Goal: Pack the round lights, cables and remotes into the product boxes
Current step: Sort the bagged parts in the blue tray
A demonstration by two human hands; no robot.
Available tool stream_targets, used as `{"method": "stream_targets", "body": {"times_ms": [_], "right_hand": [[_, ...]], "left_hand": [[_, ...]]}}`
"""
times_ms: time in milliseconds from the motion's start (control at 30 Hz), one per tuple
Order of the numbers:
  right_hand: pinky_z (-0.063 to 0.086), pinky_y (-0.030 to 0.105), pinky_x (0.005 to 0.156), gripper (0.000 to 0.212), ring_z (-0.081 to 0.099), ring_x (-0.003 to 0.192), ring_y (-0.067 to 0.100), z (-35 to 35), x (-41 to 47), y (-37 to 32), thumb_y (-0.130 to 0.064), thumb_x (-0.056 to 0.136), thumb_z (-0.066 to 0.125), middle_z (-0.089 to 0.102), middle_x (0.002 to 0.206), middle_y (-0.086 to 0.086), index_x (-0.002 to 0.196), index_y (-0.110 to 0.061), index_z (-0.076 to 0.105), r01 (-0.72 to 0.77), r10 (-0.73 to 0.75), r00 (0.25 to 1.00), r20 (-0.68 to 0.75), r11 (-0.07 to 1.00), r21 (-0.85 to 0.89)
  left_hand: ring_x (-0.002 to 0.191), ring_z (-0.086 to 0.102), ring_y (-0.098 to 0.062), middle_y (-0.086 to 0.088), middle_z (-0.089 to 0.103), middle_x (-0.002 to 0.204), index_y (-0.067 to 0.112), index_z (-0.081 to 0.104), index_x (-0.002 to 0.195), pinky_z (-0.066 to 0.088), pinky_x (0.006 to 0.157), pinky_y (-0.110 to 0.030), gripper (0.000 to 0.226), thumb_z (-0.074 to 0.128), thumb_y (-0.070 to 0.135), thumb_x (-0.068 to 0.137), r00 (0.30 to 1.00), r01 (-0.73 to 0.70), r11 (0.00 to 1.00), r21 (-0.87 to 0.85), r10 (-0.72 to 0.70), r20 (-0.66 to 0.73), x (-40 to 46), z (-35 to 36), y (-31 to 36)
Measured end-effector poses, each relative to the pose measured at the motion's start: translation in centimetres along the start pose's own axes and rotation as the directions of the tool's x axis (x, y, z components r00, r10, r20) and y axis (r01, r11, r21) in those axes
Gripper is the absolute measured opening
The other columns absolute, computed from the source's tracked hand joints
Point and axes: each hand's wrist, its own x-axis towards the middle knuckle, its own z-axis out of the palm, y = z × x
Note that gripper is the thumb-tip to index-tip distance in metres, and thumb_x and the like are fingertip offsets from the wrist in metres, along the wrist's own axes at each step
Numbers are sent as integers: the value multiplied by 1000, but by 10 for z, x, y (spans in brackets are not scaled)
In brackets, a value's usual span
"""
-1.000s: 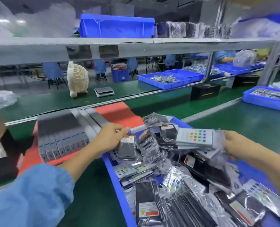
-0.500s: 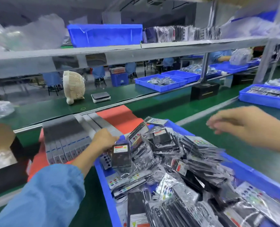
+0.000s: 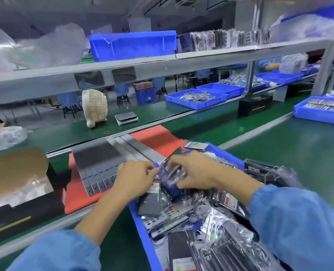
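A blue tray (image 3: 142, 229) in front of me is heaped with several bagged remotes and dark packets. My left hand (image 3: 135, 178) and my right hand (image 3: 194, 171) meet over the tray's far left corner. Both pinch a clear-bagged packet (image 3: 173, 172) between them; blur hides the exact finger grip. A loose remote (image 3: 196, 146) with coloured buttons lies on the tray's far rim. To the left, a row of grey flat product boxes (image 3: 97, 169) lies on a red mat (image 3: 78, 192).
An open black carton (image 3: 23, 214) with a brown flap stands at the left edge. Beyond the belt rail sit a white fan (image 3: 94, 107), a small scale (image 3: 126, 118) and blue trays (image 3: 201, 98). Another blue tray (image 3: 320, 110) is at the far right. A shelf overhead holds a blue bin (image 3: 133, 45).
My right hand has swung in from the right, above the tray, to meet my left hand at the tray's far left corner. My left hand has stayed at that corner.
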Motion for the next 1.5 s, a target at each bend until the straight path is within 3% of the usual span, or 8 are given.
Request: {"method": "stream_targets", "body": {"times_ms": [100, 267, 400, 533, 800, 1100, 1267, 1500], "right_hand": [[48, 17, 63, 36, 56, 62, -1, -15, -24, 17, -29, 76, 69, 64, 76, -13, 108, -32, 52, -135, 198, 976, -90, 875, 465], [49, 26, 47, 27, 62, 49, 16, -12, -32, 8, -40, 89, 65, 70, 69, 4, 105, -19, 61, -200, 306, 950, -58, 744, 638], [52, 31, 72, 31, 67, 74, 24, -24, -32, 25, -51, 92, 58, 71, 86, 6, 107, -25, 65, -407, 474, 778, -412, 880, 244], [43, 41, 101, 62, 51, 125, 27, -3, -45, 33, -71, 87, 44, 54, 137, 5, 137, -34, 49, -559, 571, 820, 31, 811, -172], [41, 32, 75, 38, 60, 106, 29, 5, -38, 5, -49, 84, 57, 65, 116, 8, 104, -17, 61, -525, 532, 846, -14, 830, -190], [53, 22, 76, 33, 68, 84, 19, -11, -57, 1, 3, 68, 77, 71, 87, -1, 82, -24, 64, -248, 417, 862, -290, 844, 476], [55, 28, 62, 33, 67, 61, 5, -27, -76, 39, 1, 86, 63, 71, 77, -8, 80, -32, 60, -260, 597, 640, -483, 760, 595], [50, 29, 85, 19, 64, 90, 7, -14, -64, 20, -43, 91, 61, 69, 101, -10, 103, -31, 68, -274, 482, 797, -362, 825, 494]], "left_hand": [[94, 63, -17, 3, 73, 92, 18, 71, 92, 47, 85, -35, 39, 44, 45, 96, 983, -149, 931, -334, 102, -154, -14, -13, 22], [88, 67, 2, 14, 73, 99, 21, 61, 117, 48, 73, -11, 38, 78, 25, 82, 963, -47, 345, -938, 265, 49, -19, -7, 75], [76, 64, 0, 12, 72, 87, 23, 65, 99, 43, 61, -12, 31, 82, 38, 76, 1000, 14, 670, -743, -16, 4, -8, 9, 79], [91, 62, -30, -6, 70, 88, 18, 67, 85, 36, 66, -32, 41, 54, 57, 91, 966, 142, 803, -579, -241, -97, -2, 17, 89], [111, 59, -33, -9, 66, 118, 17, 64, 109, 45, 91, -41, 39, 52, 50, 91, 979, 199, 977, 77, -203, 36, 0, 7, 66], [131, 46, -33, -12, 51, 143, 18, 35, 145, 42, 99, -39, 82, 64, 61, 83, 970, 197, 916, -348, -131, 206, 44, 25, 57], [116, 58, -29, -5, 67, 121, 23, 61, 123, 49, 93, -37, 54, 81, 36, 75, 984, 172, 889, -424, -177, 27, 61, 44, 68], [110, 58, -30, -9, 67, 115, 19, 65, 121, 43, 89, -34, 39, 66, 18, 83, 984, -64, 871, -487, -27, -177, 71, 43, 71]]}}
